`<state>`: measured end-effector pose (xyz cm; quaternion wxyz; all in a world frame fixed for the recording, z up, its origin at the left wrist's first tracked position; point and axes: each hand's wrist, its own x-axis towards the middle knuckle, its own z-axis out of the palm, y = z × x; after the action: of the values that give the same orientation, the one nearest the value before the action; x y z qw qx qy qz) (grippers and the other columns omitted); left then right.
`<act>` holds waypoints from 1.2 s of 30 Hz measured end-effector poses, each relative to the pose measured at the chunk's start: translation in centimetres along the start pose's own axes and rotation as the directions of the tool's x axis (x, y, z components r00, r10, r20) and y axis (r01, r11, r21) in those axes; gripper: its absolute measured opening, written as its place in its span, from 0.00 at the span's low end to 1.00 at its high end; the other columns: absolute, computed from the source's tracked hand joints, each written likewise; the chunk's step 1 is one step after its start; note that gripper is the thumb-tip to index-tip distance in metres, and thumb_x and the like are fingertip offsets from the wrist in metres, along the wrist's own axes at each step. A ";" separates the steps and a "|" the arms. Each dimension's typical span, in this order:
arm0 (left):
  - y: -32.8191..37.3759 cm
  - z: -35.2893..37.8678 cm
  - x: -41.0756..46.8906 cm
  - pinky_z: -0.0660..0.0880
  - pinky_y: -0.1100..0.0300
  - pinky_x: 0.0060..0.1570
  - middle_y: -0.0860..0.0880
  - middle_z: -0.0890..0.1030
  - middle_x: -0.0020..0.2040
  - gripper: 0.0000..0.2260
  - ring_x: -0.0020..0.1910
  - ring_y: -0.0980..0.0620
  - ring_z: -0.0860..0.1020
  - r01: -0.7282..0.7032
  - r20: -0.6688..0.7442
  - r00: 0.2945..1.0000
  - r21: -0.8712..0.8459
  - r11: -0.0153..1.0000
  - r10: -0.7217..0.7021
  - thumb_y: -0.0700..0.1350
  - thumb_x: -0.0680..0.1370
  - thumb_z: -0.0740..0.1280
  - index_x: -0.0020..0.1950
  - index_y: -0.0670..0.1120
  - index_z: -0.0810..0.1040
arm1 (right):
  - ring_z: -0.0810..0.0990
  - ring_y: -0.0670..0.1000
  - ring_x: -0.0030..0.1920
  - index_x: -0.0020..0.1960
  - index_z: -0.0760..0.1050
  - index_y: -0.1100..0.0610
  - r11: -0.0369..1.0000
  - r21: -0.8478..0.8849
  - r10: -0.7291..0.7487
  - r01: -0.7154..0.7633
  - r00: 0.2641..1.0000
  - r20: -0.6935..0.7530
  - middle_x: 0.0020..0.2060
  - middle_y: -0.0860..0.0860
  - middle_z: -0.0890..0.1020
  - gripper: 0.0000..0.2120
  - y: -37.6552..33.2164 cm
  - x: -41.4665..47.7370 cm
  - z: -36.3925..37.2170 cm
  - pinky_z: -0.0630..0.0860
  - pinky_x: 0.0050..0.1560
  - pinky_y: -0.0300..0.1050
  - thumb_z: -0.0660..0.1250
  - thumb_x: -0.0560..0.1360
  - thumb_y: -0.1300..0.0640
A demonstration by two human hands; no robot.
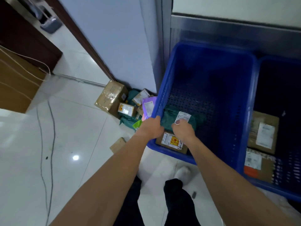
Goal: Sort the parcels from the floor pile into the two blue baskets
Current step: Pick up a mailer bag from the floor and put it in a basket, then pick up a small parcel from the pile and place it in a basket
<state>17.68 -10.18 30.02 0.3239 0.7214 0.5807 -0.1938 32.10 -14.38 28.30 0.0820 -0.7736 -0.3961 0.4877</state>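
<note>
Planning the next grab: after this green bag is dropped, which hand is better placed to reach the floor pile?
Probably left. The left hand grips the green bag at the basket rim beside the floor pile; the right hand is farther inside the basket.

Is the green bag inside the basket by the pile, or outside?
Inside. The green bag is within the basket walls, over a brown box, left hand and right hand gripping it. Whether it rests there: cannot tell.

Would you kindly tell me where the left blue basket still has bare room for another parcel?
The left blue basket has bare perforated floor from the green bag back to the far wall and along the right wall. Its near-left corner is crowded with that bag and a brown box.
</note>
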 end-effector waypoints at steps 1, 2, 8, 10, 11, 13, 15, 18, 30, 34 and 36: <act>-1.1 -0.2 -0.3 0.71 0.51 0.47 0.37 0.80 0.56 0.16 0.55 0.36 0.78 0.003 -0.030 1.000 -0.041 0.999 -0.004 0.49 0.80 0.62 0.64 0.42 0.71 | 0.75 0.56 0.48 0.63 0.71 0.60 1.000 -0.002 -0.017 0.017 1.000 -0.021 0.51 0.55 0.77 0.16 -0.8 -0.4 0.7 0.71 0.47 0.47 0.60 0.82 0.50; -2.2 -0.6 -0.6 0.73 0.50 0.49 0.38 0.81 0.56 0.17 0.55 0.36 0.78 0.007 -0.053 0.999 -0.080 0.997 -0.011 0.50 0.80 0.62 0.65 0.42 0.71 | 0.75 0.56 0.49 0.62 0.72 0.59 0.999 -0.008 -0.033 0.033 0.998 -0.044 0.52 0.55 0.79 0.15 -1.7 -0.7 1.5 0.71 0.48 0.48 0.60 0.82 0.51; -11.3 -2.9 -2.4 0.73 0.52 0.56 0.42 0.80 0.61 0.18 0.61 0.39 0.77 0.034 -0.169 0.983 -0.241 0.970 -0.076 0.50 0.80 0.62 0.68 0.45 0.73 | 0.79 0.60 0.55 0.57 0.75 0.58 0.996 -0.071 -0.057 0.047 0.988 -0.141 0.54 0.57 0.81 0.12 -7.0 -1.7 8.2 0.70 0.48 0.48 0.60 0.81 0.52; -15.7 -3.1 -3.2 0.72 0.53 0.57 0.42 0.79 0.63 0.19 0.62 0.40 0.76 0.080 -0.148 0.980 -0.307 0.948 -0.130 0.50 0.81 0.62 0.69 0.44 0.72 | 0.78 0.60 0.56 0.56 0.75 0.60 0.990 -0.127 -0.081 0.064 0.987 -0.139 0.54 0.59 0.81 0.12 -9.0 -2.1 11.1 0.66 0.46 0.47 0.59 0.81 0.54; -18.0 -3.0 -3.6 0.72 0.53 0.57 0.42 0.79 0.64 0.19 0.63 0.40 0.76 0.109 -0.129 0.979 -0.330 0.938 -0.159 0.51 0.81 0.62 0.70 0.44 0.71 | 0.78 0.61 0.56 0.56 0.75 0.60 0.986 -0.154 -0.087 0.068 0.989 -0.123 0.54 0.59 0.81 0.11 -10.0 -2.4 12.5 0.67 0.46 0.47 0.59 0.81 0.54; -22.8 -2.5 -4.4 0.72 0.51 0.60 0.42 0.77 0.65 0.20 0.64 0.41 0.75 0.175 -0.071 0.974 -0.367 0.914 -0.215 0.52 0.81 0.61 0.71 0.45 0.69 | 0.78 0.61 0.57 0.56 0.76 0.60 0.975 -0.209 -0.097 0.076 0.991 -0.091 0.55 0.60 0.81 0.12 -11.4 -2.4 15.7 0.71 0.51 0.50 0.59 0.81 0.54; -27.5 -1.3 -4.9 0.71 0.52 0.61 0.42 0.75 0.68 0.21 0.66 0.41 0.74 0.253 0.001 0.961 -0.414 0.875 -0.277 0.53 0.81 0.62 0.73 0.46 0.69 | 0.78 0.61 0.59 0.58 0.77 0.60 0.965 -0.254 -0.085 0.069 0.995 -0.053 0.57 0.59 0.81 0.13 -12.3 -2.0 18.6 0.73 0.56 0.51 0.60 0.81 0.54; -33.4 1.4 -5.5 0.69 0.54 0.60 0.43 0.73 0.71 0.24 0.68 0.42 0.72 0.352 0.147 0.935 -0.487 0.800 -0.322 0.54 0.81 0.62 0.74 0.44 0.68 | 0.79 0.63 0.59 0.59 0.78 0.61 0.948 -0.316 -0.021 0.026 1.000 0.018 0.58 0.61 0.81 0.15 -12.3 -0.5 23.0 0.74 0.55 0.51 0.60 0.80 0.53; -46.7 22.7 2.2 0.66 0.52 0.69 0.45 0.69 0.76 0.27 0.74 0.44 0.68 0.557 0.425 0.830 -0.594 0.581 -0.361 0.53 0.81 0.64 0.78 0.46 0.64 | 0.78 0.62 0.59 0.63 0.75 0.63 0.841 -0.540 0.214 -0.033 0.937 0.276 0.59 0.62 0.79 0.21 -4.7 13.4 42.2 0.69 0.49 0.45 0.58 0.79 0.49; -50.3 29.4 7.9 0.67 0.51 0.70 0.46 0.72 0.74 0.30 0.72 0.45 0.70 0.574 0.442 0.818 -0.663 0.480 -0.368 0.53 0.78 0.66 0.78 0.47 0.65 | 0.77 0.62 0.54 0.59 0.76 0.62 0.807 -0.590 0.219 0.005 0.926 0.307 0.59 0.62 0.79 0.20 -1.2 20.3 48.8 0.68 0.47 0.47 0.56 0.79 0.49; -52.1 32.2 10.8 0.67 0.50 0.71 0.47 0.71 0.75 0.31 0.73 0.45 0.69 0.561 0.422 0.822 -0.719 0.411 -0.382 0.53 0.77 0.67 0.78 0.47 0.64 | 0.77 0.62 0.54 0.59 0.76 0.63 0.812 -0.584 0.227 -0.005 0.924 0.307 0.58 0.62 0.79 0.22 0.1 23.9 52.4 0.68 0.46 0.47 0.56 0.78 0.47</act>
<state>-26.67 -18.75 -12.66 0.6055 0.2692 0.7470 -0.0536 -5.71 -11.52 -15.00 -0.2593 -0.6815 -0.4837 0.4842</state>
